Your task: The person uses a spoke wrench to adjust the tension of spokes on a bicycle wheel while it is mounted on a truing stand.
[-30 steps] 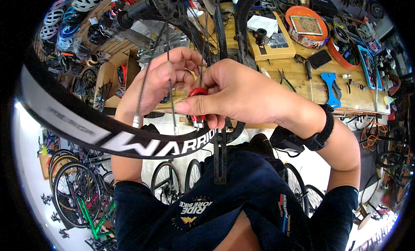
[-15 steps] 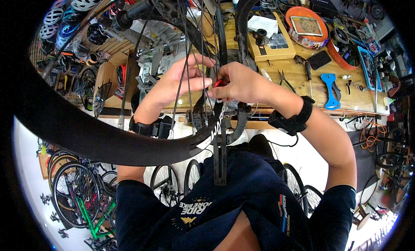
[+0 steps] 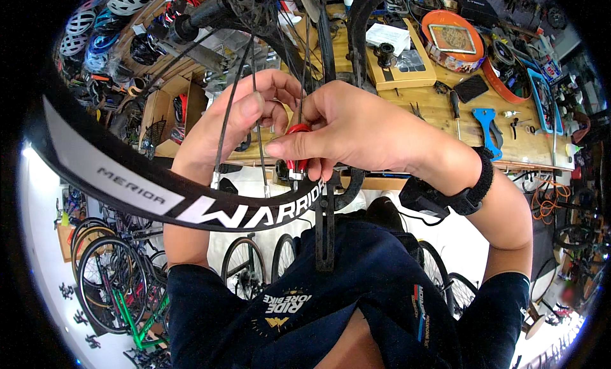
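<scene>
A bicycle wheel's black rim point(image 3: 159, 198) with white lettering curves across in front of me, its thin spokes running up past my hands. My right hand point(image 3: 340, 127) pinches a small red spoke wrench point(image 3: 296, 128) between thumb and fingers. The wrench sits at a spoke's lower end, just above the rim. My left hand point(image 3: 254, 108) is among the spokes beside it, thumb raised and fingers loosely bent, apparently holding nothing; some of its fingertips are behind spokes and my right hand. The wheel stands within a dark metal stand, whose slotted arm point(image 3: 324, 242) points toward me.
Behind the wheel is a wooden workbench point(image 3: 439, 108) with a yellow box point(image 3: 401, 76), an orange round tin point(image 3: 436, 22), a screwdriver point(image 3: 454, 108) and a blue tool point(image 3: 487, 130). Helmets point(image 3: 127, 1) hang at far left. Several bicycles point(image 3: 121, 286) stand on the floor.
The rim has turned, bringing more lettering into view. My right hand has moved left and toward me with the spoke wrench. My left hand has shifted left, its thumb now lifted away.
</scene>
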`<state>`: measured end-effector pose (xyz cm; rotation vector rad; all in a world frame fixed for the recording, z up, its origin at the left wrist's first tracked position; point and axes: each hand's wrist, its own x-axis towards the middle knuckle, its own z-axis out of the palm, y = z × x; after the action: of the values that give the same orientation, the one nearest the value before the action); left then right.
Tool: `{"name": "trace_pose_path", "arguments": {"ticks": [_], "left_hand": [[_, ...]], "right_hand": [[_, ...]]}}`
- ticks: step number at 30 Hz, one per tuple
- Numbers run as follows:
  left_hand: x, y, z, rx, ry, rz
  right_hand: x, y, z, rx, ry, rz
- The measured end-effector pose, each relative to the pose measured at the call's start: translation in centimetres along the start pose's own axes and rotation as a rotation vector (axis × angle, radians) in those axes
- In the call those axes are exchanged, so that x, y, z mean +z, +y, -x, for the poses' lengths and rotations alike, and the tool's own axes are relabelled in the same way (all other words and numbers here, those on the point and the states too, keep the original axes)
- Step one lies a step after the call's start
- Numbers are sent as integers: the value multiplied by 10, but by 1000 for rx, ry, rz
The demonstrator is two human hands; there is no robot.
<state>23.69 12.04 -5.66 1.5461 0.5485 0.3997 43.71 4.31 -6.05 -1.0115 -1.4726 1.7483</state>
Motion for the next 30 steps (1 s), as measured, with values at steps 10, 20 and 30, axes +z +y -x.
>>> {"name": "trace_pose_path", "arguments": {"ticks": [10,20,30], "left_hand": [[-6,-32,-9,-69,-42,-98],[-9,-42,-14,-24,-38,-65],[-10,-51,-16,-27,-26,-32]], "right_hand": [[-11,40,-14,94,86,130],[-20,52,-19,66,141,132],[-22,75,-27,-46,31,318]]}}
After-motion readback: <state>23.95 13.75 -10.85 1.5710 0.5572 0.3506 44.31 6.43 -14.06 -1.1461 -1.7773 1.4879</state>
